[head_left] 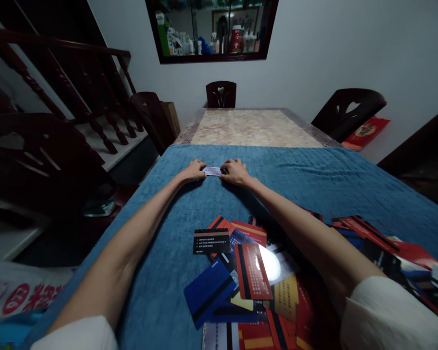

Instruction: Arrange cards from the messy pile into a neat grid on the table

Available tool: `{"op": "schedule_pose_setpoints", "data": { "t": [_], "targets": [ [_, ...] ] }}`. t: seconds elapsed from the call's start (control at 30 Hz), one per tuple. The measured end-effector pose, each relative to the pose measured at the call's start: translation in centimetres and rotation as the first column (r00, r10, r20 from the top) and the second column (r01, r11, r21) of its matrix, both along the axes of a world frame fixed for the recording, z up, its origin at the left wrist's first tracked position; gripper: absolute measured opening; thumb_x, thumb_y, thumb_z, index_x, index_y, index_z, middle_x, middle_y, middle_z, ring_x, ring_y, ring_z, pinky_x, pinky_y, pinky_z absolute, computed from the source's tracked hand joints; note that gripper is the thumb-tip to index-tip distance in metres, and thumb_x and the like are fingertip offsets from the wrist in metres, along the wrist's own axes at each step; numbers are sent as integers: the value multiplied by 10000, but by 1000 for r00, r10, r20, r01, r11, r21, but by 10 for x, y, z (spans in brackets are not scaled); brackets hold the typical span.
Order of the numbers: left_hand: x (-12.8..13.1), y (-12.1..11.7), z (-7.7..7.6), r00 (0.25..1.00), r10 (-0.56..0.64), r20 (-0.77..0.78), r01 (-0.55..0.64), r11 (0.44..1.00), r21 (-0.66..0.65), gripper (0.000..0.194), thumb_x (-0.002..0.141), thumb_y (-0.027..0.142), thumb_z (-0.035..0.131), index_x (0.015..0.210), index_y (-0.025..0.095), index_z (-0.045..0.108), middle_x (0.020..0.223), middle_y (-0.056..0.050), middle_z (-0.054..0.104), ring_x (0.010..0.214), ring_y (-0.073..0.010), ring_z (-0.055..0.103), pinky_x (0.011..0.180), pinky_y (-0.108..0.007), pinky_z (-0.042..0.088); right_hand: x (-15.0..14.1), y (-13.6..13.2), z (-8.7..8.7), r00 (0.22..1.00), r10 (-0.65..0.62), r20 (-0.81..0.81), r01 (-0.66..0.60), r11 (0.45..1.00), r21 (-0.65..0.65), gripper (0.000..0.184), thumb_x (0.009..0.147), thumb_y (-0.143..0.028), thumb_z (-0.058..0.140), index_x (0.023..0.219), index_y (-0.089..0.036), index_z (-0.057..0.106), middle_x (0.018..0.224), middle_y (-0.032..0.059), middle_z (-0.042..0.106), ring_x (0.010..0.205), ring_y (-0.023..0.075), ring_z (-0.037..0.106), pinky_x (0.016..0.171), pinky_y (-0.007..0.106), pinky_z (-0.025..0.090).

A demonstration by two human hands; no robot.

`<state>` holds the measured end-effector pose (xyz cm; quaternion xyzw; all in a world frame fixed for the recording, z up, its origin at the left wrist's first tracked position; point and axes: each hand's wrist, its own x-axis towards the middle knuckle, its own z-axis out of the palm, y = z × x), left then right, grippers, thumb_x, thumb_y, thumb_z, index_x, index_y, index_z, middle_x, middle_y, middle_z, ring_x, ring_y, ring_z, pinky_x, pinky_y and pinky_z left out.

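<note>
Both arms reach forward over a blue cloth (160,262) on the table. Between the hands lies a small pale card (212,171) with dark print, at or just above the cloth. My left hand (193,171) has its fingers closed on the card's left end. At the right end my right hand (235,172) grips the same card with thumb and curled fingers. Nearer to me is a loose pile of plastic cards, with a black card (212,241), a red card (253,272) and a blue card (209,291) on top.
More cards (379,243) are heaped to the right, beyond my right forearm. Past the cloth shows the patterned tabletop (244,126). Dark chairs (221,95) stand around the table. A stair railing (58,82) rises at left, and a printed plastic bag (22,291) sits at lower left.
</note>
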<state>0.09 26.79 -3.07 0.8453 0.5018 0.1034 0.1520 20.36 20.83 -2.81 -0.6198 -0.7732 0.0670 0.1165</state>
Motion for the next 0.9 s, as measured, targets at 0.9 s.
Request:
{"op": "schedule_pose_setpoints", "data": {
  "t": [0.9],
  "targets": [
    [-26, -84, -8, 983, 100, 152, -119, 985, 126, 516, 759, 191, 597, 1272, 128, 595, 1235, -125, 563, 1144, -264, 602, 1083, -415, 468, 2, -47, 17, 985, 122, 121, -138, 981, 134, 439, 897, -316, 542, 1320, -222, 614, 1385, 136, 573, 1235, 368, 384, 917, 494, 361]
  ]
}}
